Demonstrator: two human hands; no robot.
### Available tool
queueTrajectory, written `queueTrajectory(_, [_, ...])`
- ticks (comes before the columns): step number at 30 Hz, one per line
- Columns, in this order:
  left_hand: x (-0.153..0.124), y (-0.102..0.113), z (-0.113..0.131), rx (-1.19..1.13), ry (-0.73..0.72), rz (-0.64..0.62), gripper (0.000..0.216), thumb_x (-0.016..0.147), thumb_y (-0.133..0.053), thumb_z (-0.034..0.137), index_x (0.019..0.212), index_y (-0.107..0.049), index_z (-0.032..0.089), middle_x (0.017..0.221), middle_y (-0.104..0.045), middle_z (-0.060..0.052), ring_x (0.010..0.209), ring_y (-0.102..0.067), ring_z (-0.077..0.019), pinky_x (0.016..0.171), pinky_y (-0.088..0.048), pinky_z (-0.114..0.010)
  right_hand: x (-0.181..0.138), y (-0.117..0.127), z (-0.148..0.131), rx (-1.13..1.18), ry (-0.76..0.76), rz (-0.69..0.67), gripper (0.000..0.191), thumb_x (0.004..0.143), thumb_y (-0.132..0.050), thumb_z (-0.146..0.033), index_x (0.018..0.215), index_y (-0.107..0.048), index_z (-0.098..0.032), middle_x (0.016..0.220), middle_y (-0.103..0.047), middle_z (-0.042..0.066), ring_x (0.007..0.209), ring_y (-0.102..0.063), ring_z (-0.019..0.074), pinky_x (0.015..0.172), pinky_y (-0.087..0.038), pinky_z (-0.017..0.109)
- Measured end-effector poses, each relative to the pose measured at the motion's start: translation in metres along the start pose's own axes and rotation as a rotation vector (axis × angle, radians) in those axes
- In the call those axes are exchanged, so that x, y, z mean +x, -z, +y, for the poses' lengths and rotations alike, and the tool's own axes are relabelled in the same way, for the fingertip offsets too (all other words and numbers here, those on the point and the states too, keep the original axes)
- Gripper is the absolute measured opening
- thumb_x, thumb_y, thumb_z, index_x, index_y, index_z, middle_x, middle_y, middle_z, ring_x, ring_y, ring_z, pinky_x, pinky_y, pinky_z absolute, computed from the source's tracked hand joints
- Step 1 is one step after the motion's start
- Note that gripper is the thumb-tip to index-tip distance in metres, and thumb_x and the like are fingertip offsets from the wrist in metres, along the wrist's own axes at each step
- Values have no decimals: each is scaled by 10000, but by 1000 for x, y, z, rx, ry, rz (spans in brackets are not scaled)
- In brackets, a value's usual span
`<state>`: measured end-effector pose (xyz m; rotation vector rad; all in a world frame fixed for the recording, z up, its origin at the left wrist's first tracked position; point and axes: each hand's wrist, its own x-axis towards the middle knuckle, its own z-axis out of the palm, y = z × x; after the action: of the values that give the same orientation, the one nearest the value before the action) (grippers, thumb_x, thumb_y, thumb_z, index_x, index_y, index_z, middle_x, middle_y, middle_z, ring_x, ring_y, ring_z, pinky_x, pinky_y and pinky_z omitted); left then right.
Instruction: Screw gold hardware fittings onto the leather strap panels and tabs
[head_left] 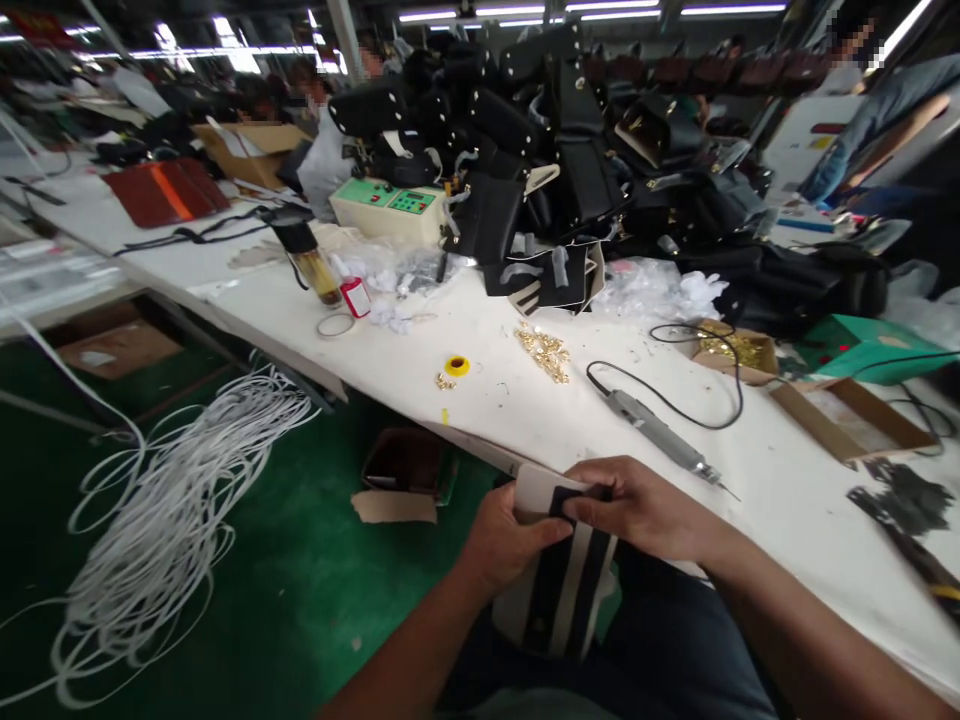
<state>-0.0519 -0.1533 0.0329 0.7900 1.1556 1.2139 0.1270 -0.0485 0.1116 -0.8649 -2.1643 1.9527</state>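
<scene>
Over my lap, at the table's front edge, I hold a beige piece with black stripes [559,590], which looks like a bag part. My left hand [506,535] grips its upper left side, thumb pressed on the front. The upper right corner is pinched by my right hand [634,505], its thumb on a black strip and its fingers behind. The lower end of the piece hangs down over my legs. A grey electric screwdriver [660,435] with a thin bit lies on the table just beyond my right hand.
Gold metal fittings [544,350] and a yellow tape roll [457,366] lie on the white table [405,375]. Behind are piled black bags [585,180] and a control box [390,208]. Open cartons [847,420] stand right; coiled white cord [180,510] covers the floor left.
</scene>
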Motion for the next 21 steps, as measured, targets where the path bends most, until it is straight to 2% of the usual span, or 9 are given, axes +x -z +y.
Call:
queueTrajectory(2, [1, 13, -4, -46, 20, 71, 443, 682, -929, 392, 1000, -769, 127, 901, -787, -59, 810, -700, -218, 744, -538, -285, 26, 2, 2, 24, 6, 38, 353, 941, -671, -518, 1011, -773, -188, 903, -745, 37, 773, -644, 172, 679, -480, 271])
queueTrajectory(5, [-3, 34, -8, -124, 70, 182, 467, 678, -936, 399, 1010, -756, 123, 922, -800, -86, 809, -723, -241, 740, -569, -316, 78, 1, 4, -49, 73, 253, 363, 912, -698, -523, 1045, -768, -193, 917, -752, 34, 776, -663, 170, 687, -494, 272])
queueTrajectory(7, [-8, 46, -10, -184, 102, 239, 500, 684, -935, 409, 1047, -745, 123, 953, -808, -106, 825, -742, -259, 754, -590, -342, 121, -3, 4, -158, 100, 348, 333, 936, -664, -479, 1071, -763, -191, 881, -751, 26, 717, -672, 157, 668, -502, 268])
queueTrajectory(10, [-16, 61, -12, -268, 122, 291, 530, 697, -929, 424, 1088, -735, 122, 983, -813, -124, 849, -760, -271, 779, -608, -360, 182, -11, 5, -381, 112, 389, 289, 978, -597, -369, 1163, -752, -210, 881, -765, 11, 686, -698, 141, 711, -525, 264])
queueTrajectory(12, [-21, 69, -12, -303, 125, 321, 538, 707, -924, 430, 1104, -733, 120, 984, -814, -130, 853, -767, -272, 787, -612, -361, 215, -16, 6, -503, 106, 414, 291, 972, -597, -311, 1202, -750, -221, 920, -777, 17, 733, -711, 149, 767, -527, 274])
queueTrajectory(17, [-28, 81, -9, -321, 148, 392, 511, 726, -914, 429, 1098, -740, 125, 975, -815, -130, 860, -771, -271, 777, -611, -348, 255, -26, 7, -674, 91, 439, 325, 942, -638, -316, 1239, -743, -233, 1074, -771, 54, 933, -697, 208, 881, -499, 319])
queueTrajectory(21, [-27, 83, -9, -333, 162, 384, 531, 705, -927, 442, 1080, -736, 119, 961, -817, -136, 835, -774, -281, 767, -620, -370, 265, -30, 7, -803, 86, 411, 311, 936, -635, -373, 1207, -746, -269, 1126, -752, 54, 963, -683, 225, 831, -480, 322])
